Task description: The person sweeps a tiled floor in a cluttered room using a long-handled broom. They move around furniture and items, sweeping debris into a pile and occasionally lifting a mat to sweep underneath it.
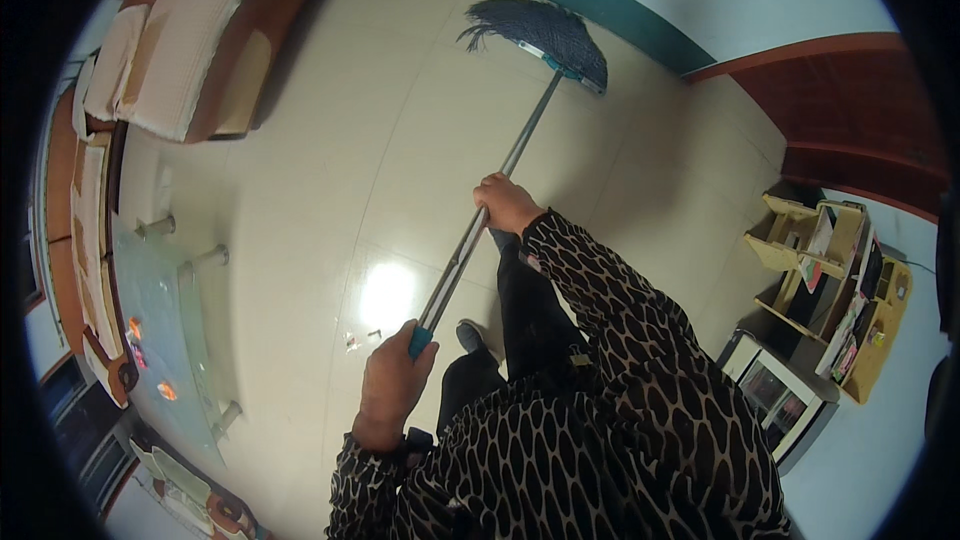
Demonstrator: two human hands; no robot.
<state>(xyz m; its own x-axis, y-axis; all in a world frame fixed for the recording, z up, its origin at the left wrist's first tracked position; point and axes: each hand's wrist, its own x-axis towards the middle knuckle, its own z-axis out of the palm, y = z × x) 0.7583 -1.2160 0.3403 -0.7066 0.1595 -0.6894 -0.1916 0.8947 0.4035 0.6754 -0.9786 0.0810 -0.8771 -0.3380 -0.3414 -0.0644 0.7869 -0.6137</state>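
A mop with a metal pole [529, 127] slants from the lower middle up to its head. My left hand [394, 382] is closed round the teal grip at the pole's near end. Farther up, my right hand [508, 202] grips the bare metal of the same pole. The dark grey string mop head [547, 34], with a teal clamp, lies spread on the tiled floor [300, 165] beside the teal-painted base of the wall. Both my forearms are in patterned sleeves.
A sofa with light covers [195, 37] stands upper left, a glass table [161, 330] at left. Along the right are a red-brown wooden panel [840, 97], a yellowish shelf unit [795, 240] and a small white cabinet [780, 390]. Small litter [351, 342] lies near my foot.
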